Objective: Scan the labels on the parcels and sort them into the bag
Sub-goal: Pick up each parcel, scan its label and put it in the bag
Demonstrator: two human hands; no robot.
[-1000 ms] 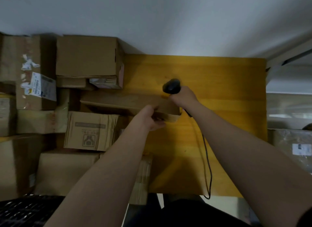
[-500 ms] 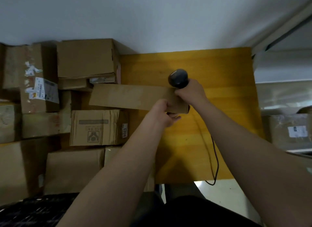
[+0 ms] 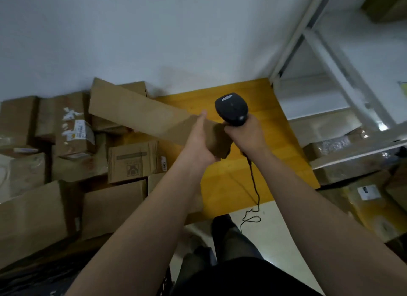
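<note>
Grips long, flat brown cardboard parcel (image 3: 141, 115) by its near end in left hand (image 3: 201, 141) — far end slants away over heaped boxes (image 3: 132, 163). Holds black corded scanner (image 3: 232, 108) upright in right hand (image 3: 246, 135), just beside.

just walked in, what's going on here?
A person's left hand grips the near end of a long flat brown cardboard parcel, holding it slanted above a pile of brown cardboard boxes. The right hand holds a black corded handheld scanner beside that end, over the yellow table. No label shows on the parcel's visible face.
</note>
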